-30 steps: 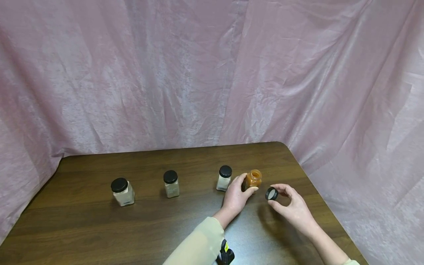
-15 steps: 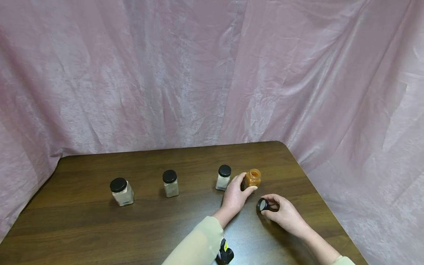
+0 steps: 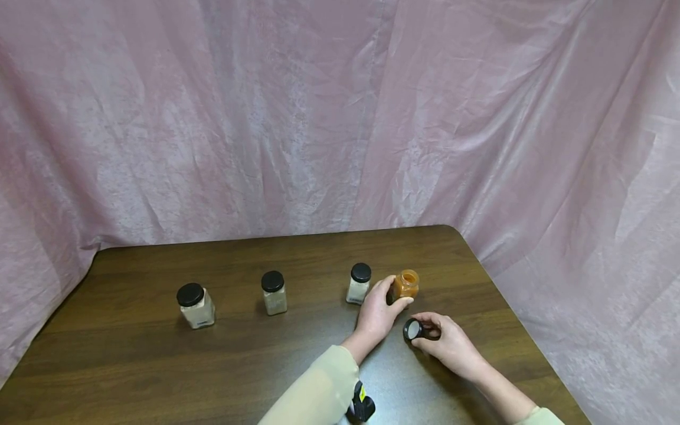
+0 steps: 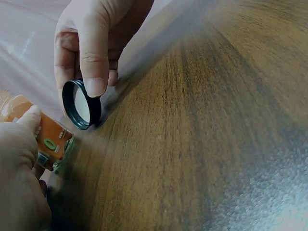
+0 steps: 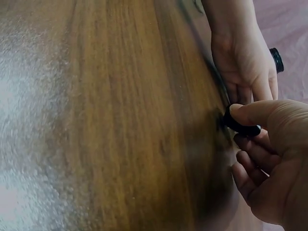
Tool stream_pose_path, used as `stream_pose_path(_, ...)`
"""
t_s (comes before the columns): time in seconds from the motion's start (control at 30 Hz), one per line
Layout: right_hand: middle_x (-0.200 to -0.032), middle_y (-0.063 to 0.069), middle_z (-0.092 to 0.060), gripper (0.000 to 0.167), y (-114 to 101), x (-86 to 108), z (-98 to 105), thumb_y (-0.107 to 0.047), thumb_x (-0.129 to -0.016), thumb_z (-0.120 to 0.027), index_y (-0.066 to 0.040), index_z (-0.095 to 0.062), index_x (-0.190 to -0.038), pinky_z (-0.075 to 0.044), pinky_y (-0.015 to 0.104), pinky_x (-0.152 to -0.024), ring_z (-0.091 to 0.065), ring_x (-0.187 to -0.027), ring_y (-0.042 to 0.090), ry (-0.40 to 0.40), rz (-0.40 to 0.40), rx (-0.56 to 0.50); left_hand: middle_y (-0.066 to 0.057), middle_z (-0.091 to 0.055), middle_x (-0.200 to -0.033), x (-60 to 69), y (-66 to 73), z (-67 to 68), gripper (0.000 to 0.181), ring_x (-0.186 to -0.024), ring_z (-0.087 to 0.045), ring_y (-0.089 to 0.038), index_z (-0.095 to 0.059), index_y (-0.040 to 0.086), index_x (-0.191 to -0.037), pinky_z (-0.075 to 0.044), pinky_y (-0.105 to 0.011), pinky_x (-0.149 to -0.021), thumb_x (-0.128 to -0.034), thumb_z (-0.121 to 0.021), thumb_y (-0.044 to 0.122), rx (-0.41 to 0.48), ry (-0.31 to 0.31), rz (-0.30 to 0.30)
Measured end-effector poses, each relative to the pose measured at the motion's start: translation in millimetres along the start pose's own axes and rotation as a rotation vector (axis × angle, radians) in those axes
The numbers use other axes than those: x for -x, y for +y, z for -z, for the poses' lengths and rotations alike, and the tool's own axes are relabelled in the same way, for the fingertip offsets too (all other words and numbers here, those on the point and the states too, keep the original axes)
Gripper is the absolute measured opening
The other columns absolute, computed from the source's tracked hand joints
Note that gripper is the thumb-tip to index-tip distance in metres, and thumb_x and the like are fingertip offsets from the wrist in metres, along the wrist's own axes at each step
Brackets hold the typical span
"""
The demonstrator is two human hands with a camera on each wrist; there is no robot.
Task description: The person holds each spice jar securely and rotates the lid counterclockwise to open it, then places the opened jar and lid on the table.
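The worktop (image 3: 159, 366) is brown, streaked with darker wood grain. Toward its far right corner, one jar (image 3: 406, 287) is orange, marked with a green ring; the lid (image 3: 412, 329) is black with a whitish inside. Three other jars (image 3: 275, 302) are pale cream under black caps (image 3: 273, 281). The curtain (image 3: 297, 118) is mottled pink, the sleeves (image 3: 319, 389) pale yellow.

A pink curtain (image 3: 297, 118) (velvety) backs the table (image 3: 159, 366); room type unclear.

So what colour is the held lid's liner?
The liner is whitish, clearest in the left wrist view.
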State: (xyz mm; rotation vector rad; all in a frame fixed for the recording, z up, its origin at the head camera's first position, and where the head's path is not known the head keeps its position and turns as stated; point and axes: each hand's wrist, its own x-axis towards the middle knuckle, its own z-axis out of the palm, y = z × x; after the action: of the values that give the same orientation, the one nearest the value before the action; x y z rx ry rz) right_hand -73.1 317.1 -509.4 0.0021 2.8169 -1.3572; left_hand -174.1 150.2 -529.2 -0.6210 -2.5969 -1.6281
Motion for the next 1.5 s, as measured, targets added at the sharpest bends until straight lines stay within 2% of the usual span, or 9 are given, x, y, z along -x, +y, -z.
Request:
stream_pose_path(0.17,-0.115,-0.007,-0.068,0.040,3,0.7,-1,-0.021,-0.081,-0.089,-0.018,-0.074,-0.117,-0.046,0.034,-0.087,-0.051,-0.106,0.018,0.088,0.077,0.127,-0.009,-0.066,-0.129,-1.0,-0.1,0.3,0.057,-0.120,-0.061,-0.023,-0.061,0.007,-0.137,-0.047,-0.040,-0.103,-0.0908,-0.080,0.034,-0.003,0.000,-0.006)
stream_pose_path(0.43,-0.115,-0.001,-0.065,0.041,8,-0.3,-4,-0.014,-0.073,-0.091,-0.016,-0.073,-0.109,-0.039,0.048,-0.094,-0.050,-0.111,0.025,0.154,0.151,0.248,-0.008,-0.067,-0.124,-1.4,1.6,0.7,0.053,-0.116,-0.062,-0.023,-0.063,0.008,-0.134,-0.049,-0.040,-0.100,-0.0895,-0.081,0.030,0.019,0.004,0.004)
stream_pose_path(0.67,-0.113,0.000,-0.065,0.041,7,-1.5,-6,-0.015,-0.069,-0.090,-0.016,-0.072,-0.106,-0.040,0.048,-0.093,-0.051,-0.110,0.027,0.178,0.139,0.310,-0.011,-0.066,-0.123,0.1,6.1,0.7,0.052,-0.115,-0.062,-0.026,-0.063,0.005,-0.131,-0.049,-0.042,-0.099,-0.0871,-0.083,0.027,0.027,0.041,0.004)
stream_pose_path(0.9,-0.115,0.002,-0.063,0.040,5,-2.5,-6,-0.017,-0.070,-0.090,-0.017,-0.073,-0.105,-0.039,0.049,-0.092,-0.050,-0.111,0.029,0.162,0.098,0.319,-0.012,-0.063,-0.131,-0.2,7.7,-0.3,0.065,-0.119,-0.061,-0.026,-0.055,0.005,-0.143,-0.048,-0.042,-0.101,-0.0863,-0.082,0.025,0.060,0.042,0.037)
stream_pose_path(1.03,-0.117,0.003,-0.063,0.039,4,-2.7,-5,-0.018,-0.070,-0.089,-0.016,-0.073,-0.106,-0.039,0.050,-0.092,-0.050,-0.112,0.031,0.149,0.080,0.320,-0.014,-0.059,-0.136,0.1,9.0,-0.1,0.076,-0.121,-0.059,-0.028,-0.047,0.004,-0.149,-0.047,-0.044,-0.102,-0.0852,-0.082,0.025,0.080,0.036,0.028)
stream_pose_path(1.13,-0.119,0.005,-0.063,0.039,3,-2.6,-4,-0.019,-0.071,-0.088,-0.016,-0.072,-0.107,-0.039,0.051,-0.093,-0.050,-0.113,0.032,0.141,0.067,0.321,-0.014,-0.052,-0.144,1.5,13.6,1.9,0.082,-0.129,-0.054,-0.028,-0.041,0.007,-0.154,-0.045,-0.044,-0.106,-0.0860,-0.081,0.030,0.079,0.012,0.028)
stream_pose_path(1.3,-0.120,0.006,-0.062,0.039,2,-1.9,-3,-0.020,-0.072,-0.088,-0.016,-0.072,-0.108,-0.039,0.053,-0.094,-0.049,-0.114,0.033,0.129,0.053,0.324,-0.010,-0.037,-0.160,5.0,27.3,6.2,0.088,-0.143,-0.041,-0.026,-0.031,0.015,-0.161,-0.040,-0.046,-0.112,-0.0889,-0.079,0.033,0.079,-0.007,-0.018)
stream_pose_path(1.5,-0.124,0.005,-0.062,0.043,1,1.3,2,-0.024,-0.076,-0.087,-0.014,-0.071,-0.114,-0.039,0.057,-0.096,-0.048,-0.118,0.033,0.099,0.037,0.317,-0.001,-0.025,-0.167,11.2,49.0,13.5,0.091,-0.151,-0.027,-0.021,-0.024,0.022,-0.164,-0.037,-0.048,-0.114,-0.0904,-0.077,0.036,0.025,0.022,-0.159)
